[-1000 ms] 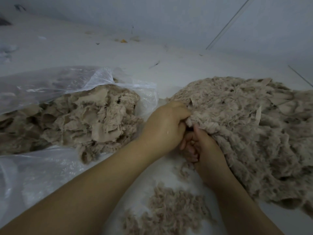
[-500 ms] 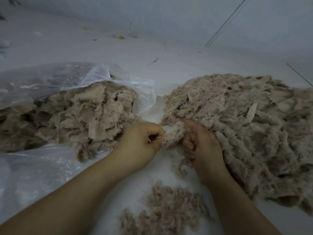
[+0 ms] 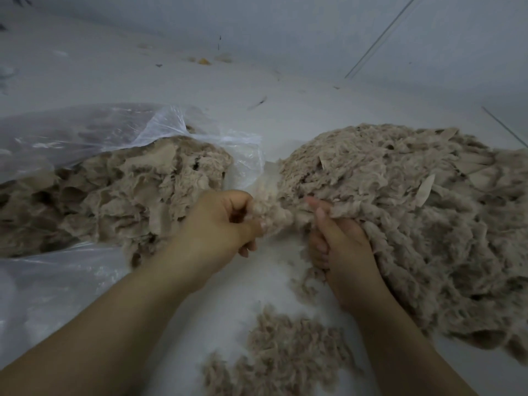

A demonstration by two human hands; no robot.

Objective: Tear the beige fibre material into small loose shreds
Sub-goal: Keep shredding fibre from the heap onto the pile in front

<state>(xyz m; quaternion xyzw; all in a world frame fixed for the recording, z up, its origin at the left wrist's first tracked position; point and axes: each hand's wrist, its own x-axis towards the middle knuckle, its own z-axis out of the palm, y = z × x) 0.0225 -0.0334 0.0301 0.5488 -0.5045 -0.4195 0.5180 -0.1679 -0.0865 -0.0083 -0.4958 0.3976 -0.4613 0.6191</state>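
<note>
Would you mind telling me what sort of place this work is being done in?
Probably a plain workroom floor used for hand-processing: a bare pale floor meeting a wall, a clear plastic bag of beige fibre, and a large fibre heap.

Bare floor point(image 3: 257, 281) between bagged fibre point(image 3: 114, 190) left, big heap point(image 3: 414, 224) right, shred pile point(image 3: 285, 352) below.

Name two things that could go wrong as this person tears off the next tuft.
The left hand and right hand grip one tuft joined to the big pile; a hard pull may drag a thick clump out. Shreds may land in the open plastic bag instead of the small shred heap.
</note>
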